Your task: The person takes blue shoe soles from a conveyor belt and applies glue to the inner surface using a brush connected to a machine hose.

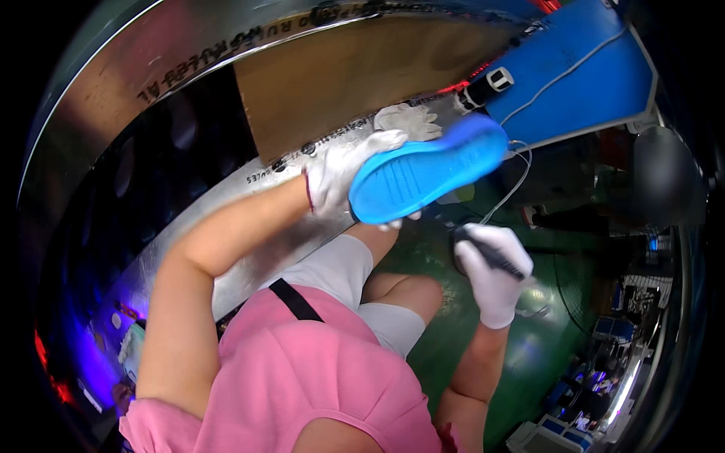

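Table (278, 248), metal; near its edge, 1 blue sole (430, 174), held aloft, clasped in left hand (332, 177); black tool (489, 254), gripped in right hand (492, 288), near sole's lower rim. Probably mid-rim work; calling for steady sole, careful tool alignment.

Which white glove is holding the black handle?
The one on the right hand. The left hand grips the blue shoe sole, and the loose white glove beyond it lies unworn.

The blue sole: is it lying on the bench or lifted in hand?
Lifted: the left hand grips the blue sole, with gloved fingertips showing at its lower edge.
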### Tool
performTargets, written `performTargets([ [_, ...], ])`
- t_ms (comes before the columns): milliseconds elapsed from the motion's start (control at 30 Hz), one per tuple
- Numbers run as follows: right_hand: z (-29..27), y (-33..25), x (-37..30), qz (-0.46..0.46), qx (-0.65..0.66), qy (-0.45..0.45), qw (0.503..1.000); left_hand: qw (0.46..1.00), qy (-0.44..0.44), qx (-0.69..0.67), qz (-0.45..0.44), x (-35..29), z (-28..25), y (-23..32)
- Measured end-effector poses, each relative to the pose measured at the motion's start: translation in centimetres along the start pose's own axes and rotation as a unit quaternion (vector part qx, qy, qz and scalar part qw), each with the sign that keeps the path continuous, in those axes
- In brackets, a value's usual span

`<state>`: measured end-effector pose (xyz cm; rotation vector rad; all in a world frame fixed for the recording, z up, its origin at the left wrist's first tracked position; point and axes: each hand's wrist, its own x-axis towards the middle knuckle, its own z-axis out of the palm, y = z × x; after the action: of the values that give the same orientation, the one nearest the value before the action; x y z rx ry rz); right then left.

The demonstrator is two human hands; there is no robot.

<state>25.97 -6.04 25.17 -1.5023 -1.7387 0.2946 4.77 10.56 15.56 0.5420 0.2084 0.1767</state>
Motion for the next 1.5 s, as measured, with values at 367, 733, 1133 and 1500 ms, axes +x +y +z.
performTargets([
  [367,3.5,2.1,1.2,0.169,0.201,0.322,0.910,0.951,0.018,-0.092,0.295,3.1,6.4,-7.5],
  [733,4.1,1.6,1.8,0.092,0.208,0.212,0.950,0.953,0.054,-0.088,0.283,2.6,7.1,-7.5],
  [1133,2.8,1.2,4.2,0.099,0.205,0.295,0.928,0.968,0.058,-0.012,0.244,2.3,7.6,-8.7],
  [1500,3.8,2.4,3.5,0.077,0.098,0.237,0.964,0.963,0.072,-0.039,0.255,1.8,8.0,-8.3],
])
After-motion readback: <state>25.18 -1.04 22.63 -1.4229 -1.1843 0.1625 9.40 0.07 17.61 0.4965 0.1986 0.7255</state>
